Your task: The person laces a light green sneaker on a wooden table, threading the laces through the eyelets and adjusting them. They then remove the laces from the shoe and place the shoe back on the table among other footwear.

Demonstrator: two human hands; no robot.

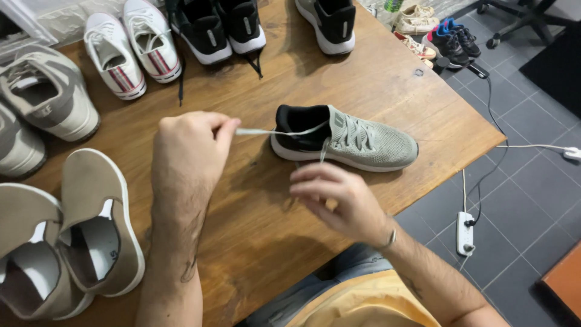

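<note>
A grey-green knit sneaker (363, 142) with a black heel collar and white sole lies on the wooden table (387, 79), toe pointing right. My left hand (190, 151) is closed on one pale lace end (272, 131), pulled taut to the left of the shoe. My right hand (339, 197) sits just in front of the shoe, fingers curled around the other lace end (324, 151), which drops from the eyelets.
Beige slip-ons (91, 224) lie at the near left, grey sneakers (45, 91) at far left, white sneakers (130, 45) and black sneakers (221, 27) at the back. More shoes (436, 30), a power strip (465, 233) and cables lie on the tiled floor at right.
</note>
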